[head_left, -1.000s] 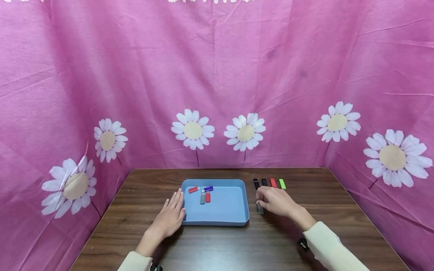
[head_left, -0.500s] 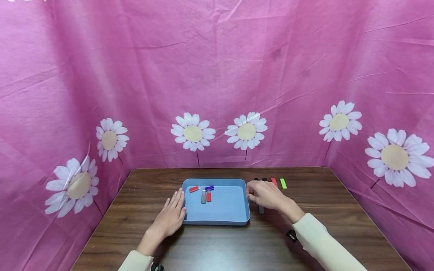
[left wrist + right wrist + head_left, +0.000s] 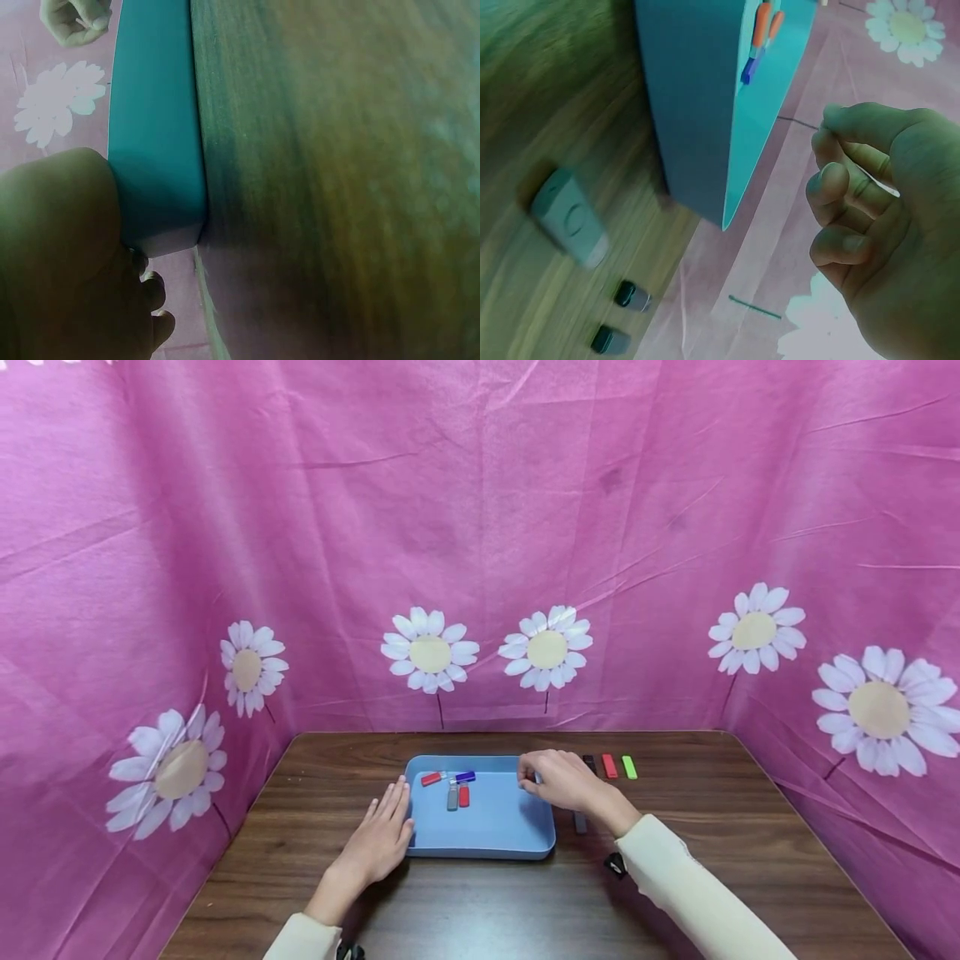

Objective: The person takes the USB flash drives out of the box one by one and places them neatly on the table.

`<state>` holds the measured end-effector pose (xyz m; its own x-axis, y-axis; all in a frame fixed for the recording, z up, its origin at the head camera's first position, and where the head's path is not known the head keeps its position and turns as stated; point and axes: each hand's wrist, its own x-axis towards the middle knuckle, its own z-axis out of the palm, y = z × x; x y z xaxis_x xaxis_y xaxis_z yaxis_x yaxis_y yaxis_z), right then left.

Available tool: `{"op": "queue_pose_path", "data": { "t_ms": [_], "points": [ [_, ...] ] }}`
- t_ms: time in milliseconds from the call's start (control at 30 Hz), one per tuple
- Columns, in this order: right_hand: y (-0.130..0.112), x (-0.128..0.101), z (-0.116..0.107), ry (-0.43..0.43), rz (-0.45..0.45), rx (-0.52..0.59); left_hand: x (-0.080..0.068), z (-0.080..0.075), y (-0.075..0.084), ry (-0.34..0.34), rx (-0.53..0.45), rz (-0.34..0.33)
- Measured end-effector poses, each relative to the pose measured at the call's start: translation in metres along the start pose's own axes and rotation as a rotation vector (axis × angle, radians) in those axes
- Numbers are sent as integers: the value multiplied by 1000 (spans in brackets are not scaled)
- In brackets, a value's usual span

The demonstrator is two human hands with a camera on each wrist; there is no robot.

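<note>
Wrist view only, grey stick [image 3: 568, 217] upside

The blue tray [image 3: 480, 839] looks like smooth matt plastic. It lies on a table [image 3: 712, 827] of dark wood-grain with a slight sheen. The pink daisy-print backdrop [image 3: 480, 543] is thin, creased cloth. The cream sleeve [image 3: 690, 893] looks soft and matt.

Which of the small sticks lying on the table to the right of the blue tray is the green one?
The green stick is the rightmost in the row behind the tray, beside the red stick; the others there look dark or grey.
</note>
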<state>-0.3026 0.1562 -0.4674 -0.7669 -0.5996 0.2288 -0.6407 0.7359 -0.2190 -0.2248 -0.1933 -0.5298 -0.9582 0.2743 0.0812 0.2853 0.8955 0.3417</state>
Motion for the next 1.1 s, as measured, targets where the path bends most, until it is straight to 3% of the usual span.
{"op": "queue_pose_path", "data": {
  "t_ms": [767, 1100],
  "points": [
    [-44, 68, 23, -122, -47, -51, -3, 0, 5, -10, 8, -19],
    [-67, 97, 40, -176, -74, 14, -3, 0, 4, -2, 5, -13]
  ]
}}
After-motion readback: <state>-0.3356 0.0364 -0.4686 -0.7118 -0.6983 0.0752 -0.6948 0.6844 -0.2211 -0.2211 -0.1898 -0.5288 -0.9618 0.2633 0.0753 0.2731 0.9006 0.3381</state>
